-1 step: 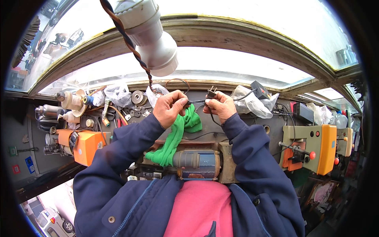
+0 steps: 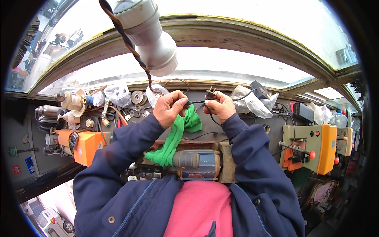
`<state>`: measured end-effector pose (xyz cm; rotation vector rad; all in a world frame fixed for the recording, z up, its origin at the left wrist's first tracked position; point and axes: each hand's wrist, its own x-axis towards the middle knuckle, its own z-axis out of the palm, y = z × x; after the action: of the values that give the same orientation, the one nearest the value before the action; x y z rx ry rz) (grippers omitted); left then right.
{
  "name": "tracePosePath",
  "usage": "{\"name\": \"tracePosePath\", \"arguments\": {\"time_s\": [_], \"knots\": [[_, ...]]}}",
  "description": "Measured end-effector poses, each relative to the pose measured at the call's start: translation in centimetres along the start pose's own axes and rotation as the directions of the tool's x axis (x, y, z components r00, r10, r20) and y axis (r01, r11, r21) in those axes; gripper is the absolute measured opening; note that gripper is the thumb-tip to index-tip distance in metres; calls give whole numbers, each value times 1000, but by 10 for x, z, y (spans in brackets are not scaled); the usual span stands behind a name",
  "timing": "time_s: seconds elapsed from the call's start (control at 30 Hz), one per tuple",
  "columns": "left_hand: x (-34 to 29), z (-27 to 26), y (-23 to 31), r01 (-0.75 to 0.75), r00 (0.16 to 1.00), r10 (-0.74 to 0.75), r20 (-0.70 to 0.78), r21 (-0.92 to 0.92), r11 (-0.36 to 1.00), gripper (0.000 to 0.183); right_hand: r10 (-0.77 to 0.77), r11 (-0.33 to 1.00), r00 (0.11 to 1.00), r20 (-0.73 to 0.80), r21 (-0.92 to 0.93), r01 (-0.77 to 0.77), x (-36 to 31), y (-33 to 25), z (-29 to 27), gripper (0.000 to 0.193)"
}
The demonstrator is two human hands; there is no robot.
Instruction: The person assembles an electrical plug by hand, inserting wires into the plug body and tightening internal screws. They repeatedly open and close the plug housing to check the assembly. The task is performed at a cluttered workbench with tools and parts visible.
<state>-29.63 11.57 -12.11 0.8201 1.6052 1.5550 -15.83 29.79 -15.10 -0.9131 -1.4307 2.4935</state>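
Observation:
Over the bench, my left hand (image 2: 169, 109) is closed in a pinch on a dark power cord (image 2: 197, 102). A short stretch of this cord runs across to my right hand (image 2: 222, 107), whose thumb and fingers are closed around a black two-pin plug (image 2: 210, 94), its metal pins pointing up. More cord drops from beneath the right hand. The cord's end inside the left fingers is hidden. Just below the hands a green cloth (image 2: 177, 130) lies draped over the left part of a blue and grey motor-like machine (image 2: 199, 164).
Orange and beige key-cutting-like machines (image 2: 302, 148) stand at right, an orange machine (image 2: 87, 147) at left. Plastic bags (image 2: 117, 94), metal parts and loose cords line the back of the bench. A white lamp holder (image 2: 156, 51) with a twisted wire hangs overhead before the window.

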Motion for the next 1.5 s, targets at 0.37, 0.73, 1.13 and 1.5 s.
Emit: {"name": "tracePosePath", "arguments": {"time_s": [0.37,0.73,1.13,1.5], "knots": [[1,-3,1,80,989,-59,133,-157,984,17,70,967,991,112,-250,-40,-4,-6,5,53],[0,-7,3,86,965,-26,261,-220,972,19,222,975,941,257,-35,-220,6,-2,-6,20],[-10,-16,0,109,967,-57,247,-199,974,20,240,971,918,316,-72,-229,1,0,-7,40],[-11,-17,5,83,955,-47,292,-113,990,22,141,989,953,269,7,-148,3,-2,-5,34]]}}
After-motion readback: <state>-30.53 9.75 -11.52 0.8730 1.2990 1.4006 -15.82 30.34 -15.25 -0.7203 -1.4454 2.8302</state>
